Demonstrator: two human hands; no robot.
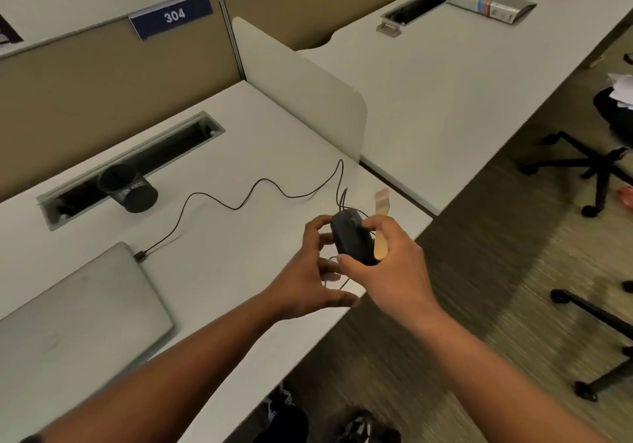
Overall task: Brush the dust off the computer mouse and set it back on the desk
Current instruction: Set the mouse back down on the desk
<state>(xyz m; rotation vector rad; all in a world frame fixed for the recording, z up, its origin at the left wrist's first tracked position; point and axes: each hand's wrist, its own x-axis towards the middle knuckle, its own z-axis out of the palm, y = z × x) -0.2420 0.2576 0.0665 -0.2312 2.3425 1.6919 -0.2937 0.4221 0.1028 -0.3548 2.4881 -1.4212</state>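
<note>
Well, both hands hold the mouse (351,237) above the table (239,168); right hand (387,264) pinches mouse and brush (381,226), left hand (308,271) curls beside it; setting-down remains.

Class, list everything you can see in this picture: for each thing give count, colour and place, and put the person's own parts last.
computer mouse: one, black, held above the desk's front right corner
brush: one, pale wood handle, in the right hand
cable: one, black, from mouse to laptop
laptop: one, grey, closed, desk left
pen cup: one, black mesh, by the cable slot
desk: one, white
number plate: one, blue, reads 304, on the partition
binder: one, grey, far desk
chair bases: two, black, floor right
left hand: one, fingers around the mouse
right hand: one, gripping mouse and brush
</note>
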